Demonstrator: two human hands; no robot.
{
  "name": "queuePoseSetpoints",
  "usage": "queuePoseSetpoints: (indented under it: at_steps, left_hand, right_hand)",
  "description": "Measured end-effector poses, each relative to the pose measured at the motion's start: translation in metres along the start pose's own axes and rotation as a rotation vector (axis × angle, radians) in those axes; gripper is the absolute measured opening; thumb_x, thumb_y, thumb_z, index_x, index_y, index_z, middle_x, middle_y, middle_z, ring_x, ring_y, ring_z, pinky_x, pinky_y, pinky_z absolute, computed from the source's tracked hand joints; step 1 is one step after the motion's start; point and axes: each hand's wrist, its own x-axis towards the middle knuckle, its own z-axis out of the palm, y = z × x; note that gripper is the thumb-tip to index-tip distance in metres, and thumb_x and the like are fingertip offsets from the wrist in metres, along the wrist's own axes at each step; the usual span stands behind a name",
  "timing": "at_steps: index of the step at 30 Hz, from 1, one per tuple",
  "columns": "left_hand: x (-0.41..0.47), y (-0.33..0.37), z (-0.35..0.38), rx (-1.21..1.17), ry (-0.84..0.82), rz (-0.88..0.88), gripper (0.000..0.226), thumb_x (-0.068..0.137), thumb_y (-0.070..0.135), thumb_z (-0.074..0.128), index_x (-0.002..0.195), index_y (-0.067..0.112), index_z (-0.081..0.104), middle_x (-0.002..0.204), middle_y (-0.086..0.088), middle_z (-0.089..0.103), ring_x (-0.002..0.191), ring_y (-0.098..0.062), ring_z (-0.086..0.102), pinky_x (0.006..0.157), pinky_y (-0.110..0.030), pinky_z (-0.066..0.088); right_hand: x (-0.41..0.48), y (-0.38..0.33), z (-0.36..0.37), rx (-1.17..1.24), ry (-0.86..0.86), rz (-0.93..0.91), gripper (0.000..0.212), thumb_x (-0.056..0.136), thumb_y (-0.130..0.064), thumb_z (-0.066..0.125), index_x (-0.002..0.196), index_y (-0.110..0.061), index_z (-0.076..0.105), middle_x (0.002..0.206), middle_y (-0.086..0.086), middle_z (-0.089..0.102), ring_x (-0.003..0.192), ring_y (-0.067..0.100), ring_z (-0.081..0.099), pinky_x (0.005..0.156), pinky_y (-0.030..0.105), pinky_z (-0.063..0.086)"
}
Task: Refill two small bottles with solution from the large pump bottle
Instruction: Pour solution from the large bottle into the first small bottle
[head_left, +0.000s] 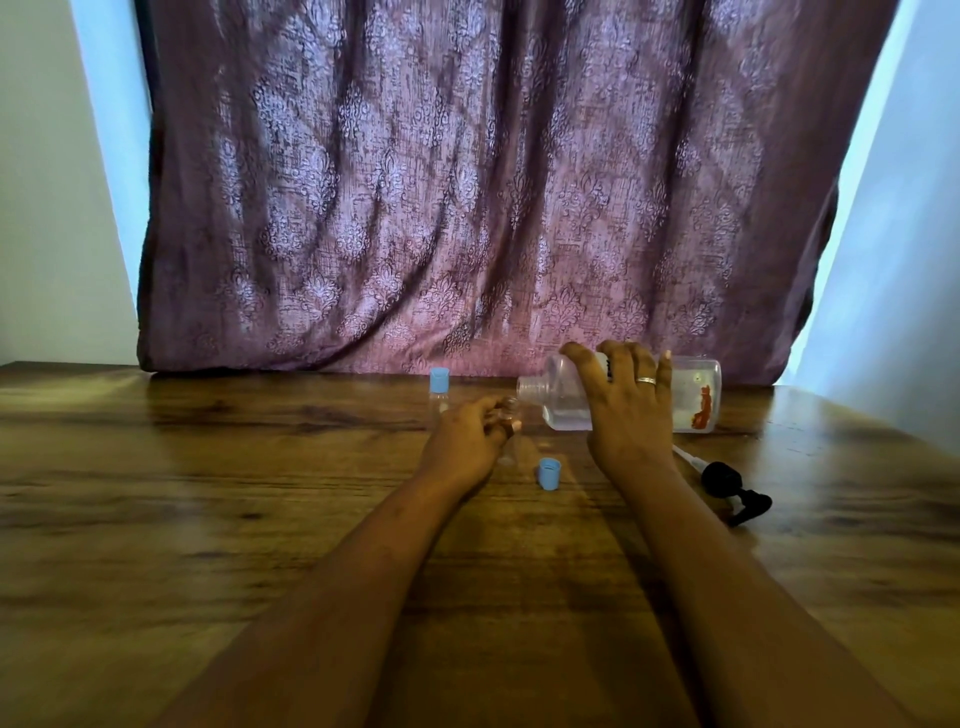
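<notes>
Pouring step of the first refill. The large clear plastic pump bottle with a red-printed label (691, 397) is held tipped on its side above the brown wood-grain surface (208, 493), its pump removed and its open threaded neck pointing left. The right hand (626, 410) is wrapped over the body of this bottle, fingers spread across its upper side; a ring is worn on one finger. Directly at the neck, a small clear uncapped bottle (511, 415) is pinched upright in the left hand (465, 441), its mouth set just beside and below the neck. Liquid is seen pooled along the lower side of the large bottle; whether a stream is passing cannot be told. A loose light-blue cap (549, 474) lies just in front of the neck; the black pump head with its dip tube (727, 488) lies in front of the base. A second small bottle with a light-blue cap (439, 392) stands left of the neck, well apart. For the next move, a slow further tilt with the two mouths aligned is judged necessary
</notes>
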Motion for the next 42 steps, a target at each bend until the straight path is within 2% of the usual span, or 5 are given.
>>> queuePoseSetpoints:
  at_steps: [8, 14, 28, 39, 42]
  left_hand:
    - [0.0001, 0.0003, -0.0007, -0.018, -0.008, -0.004, 0.036, 0.09, 0.032, 0.061, 0.126, 0.025, 0.056, 0.12, -0.002, 0.067, 0.095, -0.012, 0.063, 0.091, -0.045, 0.053]
    - [-0.0001, 0.0004, -0.0013, -0.03, -0.022, -0.02, 0.034, 0.09, 0.033, 0.06, 0.124, 0.026, 0.058, 0.117, -0.002, 0.069, 0.102, -0.018, 0.065, 0.091, -0.049, 0.054]
    - [-0.001, 0.0016, -0.0022, -0.04, -0.031, -0.032, 0.033, 0.09, 0.034, 0.06, 0.122, 0.026, 0.059, 0.114, -0.001, 0.07, 0.097, -0.018, 0.068, 0.09, -0.048, 0.054]
    - [-0.0022, 0.0023, -0.0022, -0.037, -0.026, -0.046, 0.034, 0.09, 0.036, 0.06, 0.123, 0.028, 0.057, 0.116, -0.001, 0.069, 0.098, -0.018, 0.067, 0.091, -0.048, 0.053]
    - [-0.0034, 0.004, -0.0016, -0.041, -0.027, -0.053, 0.036, 0.091, 0.034, 0.06, 0.125, 0.026, 0.056, 0.12, -0.001, 0.067, 0.104, -0.018, 0.064, 0.094, -0.048, 0.052]
  right_hand:
    - [0.0002, -0.0003, -0.0006, -0.003, -0.002, -0.004, 0.093, 0.071, -0.002, 0.067, 0.139, -0.038, 0.015, 0.142, 0.008, 0.03, 0.137, 0.034, 0.021, 0.116, 0.053, 0.01]
    - [0.0006, -0.0006, -0.0015, 0.013, 0.028, -0.005, 0.088, 0.074, 0.0, 0.064, 0.14, -0.038, 0.02, 0.142, 0.007, 0.031, 0.136, 0.033, 0.021, 0.116, 0.052, 0.008]
    - [0.0011, -0.0004, -0.0032, 0.024, 0.034, -0.015, 0.088, 0.073, 0.0, 0.065, 0.14, -0.039, 0.021, 0.143, 0.007, 0.032, 0.136, 0.033, 0.021, 0.116, 0.051, 0.008]
    - [0.0018, -0.0006, -0.0045, 0.024, 0.035, -0.02, 0.088, 0.074, 0.0, 0.063, 0.14, -0.039, 0.019, 0.143, 0.007, 0.031, 0.137, 0.032, 0.021, 0.117, 0.049, 0.008]
    - [0.0016, -0.0002, -0.0046, 0.027, 0.037, -0.022, 0.088, 0.075, -0.001, 0.064, 0.14, -0.039, 0.02, 0.143, 0.008, 0.032, 0.137, 0.033, 0.021, 0.117, 0.049, 0.008]
